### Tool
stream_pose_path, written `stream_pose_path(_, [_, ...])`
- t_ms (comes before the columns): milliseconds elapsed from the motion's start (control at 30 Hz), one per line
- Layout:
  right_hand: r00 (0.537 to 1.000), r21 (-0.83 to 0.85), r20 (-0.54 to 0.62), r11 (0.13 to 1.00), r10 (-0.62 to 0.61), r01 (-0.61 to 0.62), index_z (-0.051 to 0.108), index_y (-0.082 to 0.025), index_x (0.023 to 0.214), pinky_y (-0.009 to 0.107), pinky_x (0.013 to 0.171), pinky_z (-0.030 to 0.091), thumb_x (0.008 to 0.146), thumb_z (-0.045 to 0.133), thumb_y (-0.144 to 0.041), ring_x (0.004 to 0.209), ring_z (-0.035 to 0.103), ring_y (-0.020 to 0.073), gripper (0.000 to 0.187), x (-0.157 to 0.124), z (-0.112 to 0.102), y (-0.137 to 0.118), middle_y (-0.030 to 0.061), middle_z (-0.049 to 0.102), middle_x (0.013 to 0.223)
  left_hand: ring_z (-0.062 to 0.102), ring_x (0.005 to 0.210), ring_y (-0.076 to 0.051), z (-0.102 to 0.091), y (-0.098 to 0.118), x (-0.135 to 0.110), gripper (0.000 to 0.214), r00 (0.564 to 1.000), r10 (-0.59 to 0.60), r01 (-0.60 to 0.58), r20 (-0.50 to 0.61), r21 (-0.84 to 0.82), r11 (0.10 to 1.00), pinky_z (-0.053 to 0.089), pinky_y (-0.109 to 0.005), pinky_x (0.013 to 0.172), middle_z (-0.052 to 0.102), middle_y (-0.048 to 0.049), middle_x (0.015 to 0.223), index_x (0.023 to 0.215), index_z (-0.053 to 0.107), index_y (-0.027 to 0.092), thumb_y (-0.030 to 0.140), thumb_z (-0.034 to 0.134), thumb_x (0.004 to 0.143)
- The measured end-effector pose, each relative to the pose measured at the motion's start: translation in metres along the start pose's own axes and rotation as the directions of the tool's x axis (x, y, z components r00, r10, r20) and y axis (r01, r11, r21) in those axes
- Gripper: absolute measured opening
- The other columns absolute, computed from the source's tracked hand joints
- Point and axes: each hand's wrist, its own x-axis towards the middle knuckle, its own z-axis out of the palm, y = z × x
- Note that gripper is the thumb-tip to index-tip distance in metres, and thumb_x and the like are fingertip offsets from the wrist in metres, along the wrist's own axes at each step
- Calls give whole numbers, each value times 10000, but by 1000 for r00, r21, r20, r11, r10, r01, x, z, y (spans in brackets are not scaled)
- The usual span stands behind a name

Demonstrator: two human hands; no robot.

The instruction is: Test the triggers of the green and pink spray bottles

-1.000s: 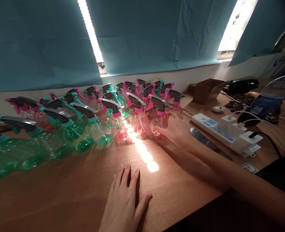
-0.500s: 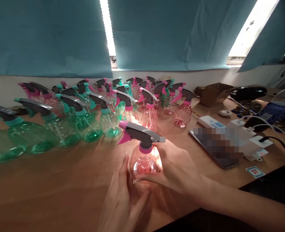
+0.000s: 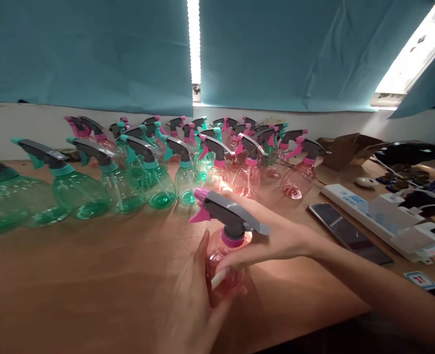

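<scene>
Between my two hands is a clear pink spray bottle (image 3: 235, 216), with a grey trigger head, a magenta collar and a pink nozzle and trigger pointing left. My right hand (image 3: 276, 241) wraps round it from the right, the thumb across the front of the body and the fingers behind. My left hand (image 3: 195, 305) cups the lower left side, its fingers along the body and its thumb curving underneath. The hands partly hide the bottle's base. Just beyond stand pink spray bottles, the closest being one with a pink collar (image 3: 247, 179).
Green spray bottles (image 3: 82, 194) stand in a row at left, with more pink and green ones behind. At right lie a phone (image 3: 346, 231), a white power strip (image 3: 345, 196) with chargers, a mouse (image 3: 365, 183) and an open cardboard box (image 3: 350, 152).
The view has swung somewhat to the left, so the right-hand items sit further right. My right hand has shifted its hold, and its thumb now lies slanted across the bottle's front.
</scene>
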Motion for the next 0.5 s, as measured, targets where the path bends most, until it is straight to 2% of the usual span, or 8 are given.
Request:
stream_pose_path(67, [999, 83, -6, 996, -37, 37, 509, -293, 1253, 214, 460, 395, 724, 746, -385, 518, 428, 80, 587, 5, 9, 6, -49, 581, 786, 575, 1165, -317, 1, -1, 0, 815, 1000, -6, 8, -24, 45, 999, 491, -486, 943, 537, -102, 1357, 1497, 188, 277, 387, 646, 832])
stream_pose_path(133, [999, 108, -34, 994, -30, 33, 553, -280, 1182, 199, 423, 347, 747, 724, -312, 457, 326, 55, 468, 9, 18, 10, -78, 531, 699, 504, 1255, -320, 1, 0, 0, 770, 999, 36, -32, -38, 96, 995, 467, -473, 978, 460, -102, 1438, 1482, 217, 268, 390, 626, 840])
stream_pose_path(200, [996, 104, -83, 995, 18, -10, 591, -256, 1084, 192, 418, 344, 738, 699, -212, 439, 304, 48, 365, 10, 25, 11, -98, 472, 620, 442, 1316, -303, 0, 1, 0, 701, 994, 104, -100, -26, 125, 987, 435, -448, 1020, 414, -93, 1478, 1467, 239, 257, 377, 582, 868])
stream_pose_path(300, [988, 144, -135, 988, 69, -50, 599, -240, 1055, 195, 441, 387, 688, 624, -86, 476, 396, 67, 399, 11, 29, 10, -89, 485, 612, 386, 1357, -292, -3, 1, 0, 700, 989, 148, -141, -19, 212, 967, 385, -455, 1063, 374, -94, 1506, 1496, 168, 246, 373, 520, 904])
stream_pose_path(367, [987, 180, -149, 983, 52, -24, 590, -262, 1127, 217, 511, 451, 684, 572, -74, 617, 531, 109, 482, 10, 29, 12, -42, 586, 735, 376, 1361, -309, -5, -4, -2, 705, 988, 152, -136, -29, 302, 943, 362, -494, 1071, 374, -97, 1506, 1510, 135, 257, 399, 489, 918])
stream_pose_path(433, [986, 188, -166, 982, 16, 16, 559, -300, 1211, 250, 592, 497, 702, 536, -93, 798, 600, 151, 550, 9, 27, 16, -2, 643, 912, 397, 1347, -317, -5, -13, -5, 665, 987, 162, -145, -14, 376, 915, 371, -515, 1059, 408, -101, 1487, 1508, 161, 265, 425, 460, 936])
stream_pose_path(500, [979, 70, -204, 997, 2, 13, 537, -320, 1249, 278, 616, 515, 715, 511, -114, 813, 616, 163, 573, 8, 25, 21, 8, 656, 989, 398, 1344, -329, -5, -25, -8, 624, 979, 202, -194, 32, 459, 867, 362, -538, 1058, 431, -126, 1469, 1487, 236, 229, 446, 456, 945])
